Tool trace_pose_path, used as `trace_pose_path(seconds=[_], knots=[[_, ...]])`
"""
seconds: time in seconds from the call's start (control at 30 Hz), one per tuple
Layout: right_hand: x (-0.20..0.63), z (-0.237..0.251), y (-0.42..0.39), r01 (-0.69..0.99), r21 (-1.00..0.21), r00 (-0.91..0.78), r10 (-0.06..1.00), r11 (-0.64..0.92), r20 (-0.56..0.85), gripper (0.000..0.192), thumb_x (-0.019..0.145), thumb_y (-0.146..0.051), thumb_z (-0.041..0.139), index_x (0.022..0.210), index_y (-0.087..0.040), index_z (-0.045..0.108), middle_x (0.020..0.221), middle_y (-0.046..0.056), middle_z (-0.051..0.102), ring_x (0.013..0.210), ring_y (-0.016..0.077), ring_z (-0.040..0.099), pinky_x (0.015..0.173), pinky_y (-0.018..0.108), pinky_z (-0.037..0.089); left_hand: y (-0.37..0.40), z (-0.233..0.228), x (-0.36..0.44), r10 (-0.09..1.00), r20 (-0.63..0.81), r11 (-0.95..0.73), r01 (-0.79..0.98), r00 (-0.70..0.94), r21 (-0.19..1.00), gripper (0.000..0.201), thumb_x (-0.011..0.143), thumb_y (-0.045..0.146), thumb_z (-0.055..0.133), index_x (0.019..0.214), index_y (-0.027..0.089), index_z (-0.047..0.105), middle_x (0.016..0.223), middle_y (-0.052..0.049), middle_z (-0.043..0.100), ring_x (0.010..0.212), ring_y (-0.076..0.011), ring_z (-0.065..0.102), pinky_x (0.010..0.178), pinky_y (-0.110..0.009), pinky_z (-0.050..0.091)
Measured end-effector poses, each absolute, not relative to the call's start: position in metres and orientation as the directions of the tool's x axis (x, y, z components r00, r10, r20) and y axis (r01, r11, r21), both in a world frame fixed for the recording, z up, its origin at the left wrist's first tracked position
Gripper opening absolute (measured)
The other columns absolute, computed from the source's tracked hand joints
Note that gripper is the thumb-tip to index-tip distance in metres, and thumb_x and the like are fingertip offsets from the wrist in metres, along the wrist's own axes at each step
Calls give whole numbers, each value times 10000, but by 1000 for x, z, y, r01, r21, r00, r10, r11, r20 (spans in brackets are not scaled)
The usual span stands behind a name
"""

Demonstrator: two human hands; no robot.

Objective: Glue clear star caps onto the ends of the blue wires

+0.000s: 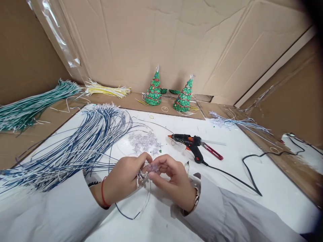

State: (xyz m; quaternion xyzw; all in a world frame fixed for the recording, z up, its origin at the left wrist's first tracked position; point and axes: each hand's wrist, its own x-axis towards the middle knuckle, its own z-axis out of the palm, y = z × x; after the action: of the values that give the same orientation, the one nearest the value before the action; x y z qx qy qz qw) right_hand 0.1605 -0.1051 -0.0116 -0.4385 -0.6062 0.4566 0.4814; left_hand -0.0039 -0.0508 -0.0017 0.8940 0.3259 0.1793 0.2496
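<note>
My left hand [128, 171] is closed around a small bunch of blue and white wires, whose pale tips [141, 174] stick out between the fingers. Pinched in the fingers of my right hand [171, 174] is a clear, lilac-tinted plastic star [152, 167], held right against those wire tips. Whether the star is joined to a wire is hidden by my fingers. Just beyond my hands lies a pile of similar clear stars [145, 142]. One wire loops down below my hands onto the white table [156, 222].
A black glue gun [188, 139] lies to the right, its cord [232, 173] trailing off. Beside it are red-handled snips [213, 151]. Blue-white wires [98, 131] spread at left, with green [42, 102] and yellow bundles [108, 90] behind. Two small Christmas trees [153, 90] stand at the back.
</note>
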Motion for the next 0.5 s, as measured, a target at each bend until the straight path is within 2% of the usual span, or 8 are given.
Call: trace_pose_path(seconds=[0.1,0.23,0.33,0.4,0.5], knots=[[160,-14,-103,59,-974,-119,971,218,210,133,778,-199,605,898,-191,548,750,3,618,677,123,593,612,242,493,-51,-2,-3,677,125,-633,488,725,601,154,836,315,460,941,204,452,669,17,592,567,-155,556,523,-218,361],[160,-16,-97,-55,-984,56,985,169,166,127,777,-227,620,861,-192,531,728,-13,595,582,89,561,521,205,466,-51,-1,-3,681,149,-604,434,717,669,219,849,378,484,975,203,444,598,59,500,501,-116,483,497,-205,338],[161,-20,-94,-124,-984,77,990,130,121,168,769,-256,639,868,-192,520,715,-18,581,558,88,552,508,209,464,-50,0,-5,684,200,-597,381,702,706,123,905,310,402,927,203,458,629,58,508,534,-94,478,527,-191,343],[164,-22,-93,-104,-982,55,987,159,154,172,782,-266,629,911,-195,539,724,-12,579,587,100,555,526,221,468,-49,0,-6,690,229,-596,359,687,718,133,923,242,362,863,199,473,685,50,545,582,-80,497,560,-175,353],[173,-21,-92,72,-953,53,953,295,299,160,850,-264,545,1000,-214,568,862,28,597,717,128,560,616,258,467,-47,1,-8,703,279,-612,356,654,706,109,910,202,400,843,192,486,696,52,552,595,-70,498,572,-159,355]])
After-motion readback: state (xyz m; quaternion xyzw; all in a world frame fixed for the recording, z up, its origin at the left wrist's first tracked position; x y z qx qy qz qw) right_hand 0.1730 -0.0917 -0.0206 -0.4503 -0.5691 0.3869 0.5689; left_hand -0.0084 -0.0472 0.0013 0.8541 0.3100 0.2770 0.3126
